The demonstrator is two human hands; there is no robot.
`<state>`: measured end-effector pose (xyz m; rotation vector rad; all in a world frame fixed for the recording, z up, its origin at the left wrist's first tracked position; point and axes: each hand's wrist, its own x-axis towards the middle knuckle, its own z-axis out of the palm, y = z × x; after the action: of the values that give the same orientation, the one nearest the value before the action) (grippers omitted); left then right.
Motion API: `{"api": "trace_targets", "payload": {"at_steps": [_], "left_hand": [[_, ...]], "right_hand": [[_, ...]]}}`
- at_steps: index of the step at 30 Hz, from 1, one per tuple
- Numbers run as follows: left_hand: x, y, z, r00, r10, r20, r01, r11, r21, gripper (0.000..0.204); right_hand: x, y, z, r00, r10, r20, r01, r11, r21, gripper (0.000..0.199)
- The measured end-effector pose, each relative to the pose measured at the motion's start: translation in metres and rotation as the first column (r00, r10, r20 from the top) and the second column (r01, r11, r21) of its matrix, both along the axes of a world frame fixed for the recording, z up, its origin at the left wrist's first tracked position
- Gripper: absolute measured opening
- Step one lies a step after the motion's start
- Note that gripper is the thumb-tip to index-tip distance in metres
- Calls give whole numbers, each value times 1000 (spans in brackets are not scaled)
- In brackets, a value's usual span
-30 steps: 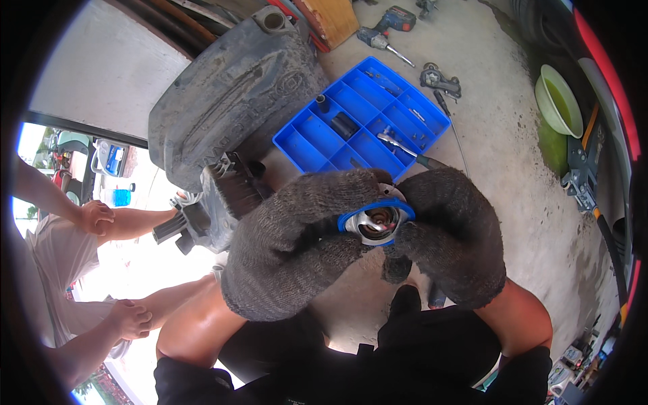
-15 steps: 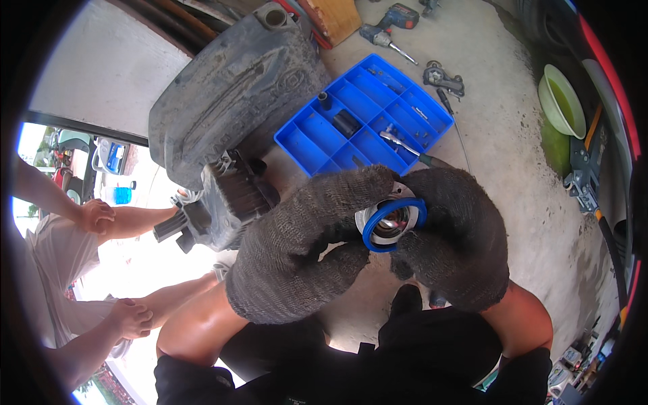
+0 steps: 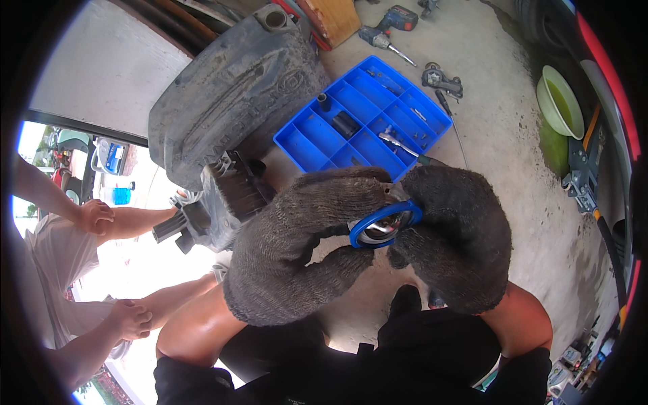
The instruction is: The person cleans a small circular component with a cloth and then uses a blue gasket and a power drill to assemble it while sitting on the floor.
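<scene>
Between my hands is a round silvery metal part (image 3: 378, 231) with a blue ring (image 3: 358, 231) around its rim. A small metal tab shows at its top. My left hand (image 3: 297, 246), in a dark knitted glove, grips the part's left side, fingers over the top and thumb below. My right hand (image 3: 462, 236), gloved likewise, is closed on the right side of the ring, and its fingertips hide that edge. Just beyond the hands lies a blue compartment tray (image 3: 307, 138) holding black sockets (image 3: 345, 123), small hardware and a ratchet (image 3: 401, 145).
A large dirty dark cover (image 3: 229, 94) and a finned metal part (image 3: 226, 202) stand to the left. A cordless power tool (image 3: 388, 30) and a metal bracket (image 3: 442, 81) lie beyond the tray. At right is a basin of green liquid (image 3: 560, 101). Another person's hand (image 3: 131, 318) rests at left.
The metal part has tilted, so its blue ring now looks flatter and its inside shows less. It has moved slightly left. Both hands still hold it.
</scene>
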<state>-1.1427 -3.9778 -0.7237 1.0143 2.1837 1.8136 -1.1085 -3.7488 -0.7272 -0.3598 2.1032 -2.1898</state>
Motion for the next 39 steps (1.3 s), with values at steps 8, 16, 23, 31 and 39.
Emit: {"api": "trace_targets", "payload": {"at_steps": [8,16,23,31,39], "left_hand": [[9,0,8,998,38,53,-36,999,-35,53],[8,1,14,996,24,91,-14,994,-106,59],[14,3,11,980,113,162,-107,993,-42,55],[7,6,3,930,93,355,-101,995,5,58],[4,1,13,824,74,562,-42,997,-70,55]], "right_hand": [[-2,0,1,997,51,55,-44,992,-116,36],[-3,5,3,994,67,89,-55,989,-136,28],[-5,3,13,942,113,317,-36,970,-239,19],[-6,1,10,844,184,503,-17,948,-318,17],[-7,-4,12,898,93,431,21,967,-254,29]]}}
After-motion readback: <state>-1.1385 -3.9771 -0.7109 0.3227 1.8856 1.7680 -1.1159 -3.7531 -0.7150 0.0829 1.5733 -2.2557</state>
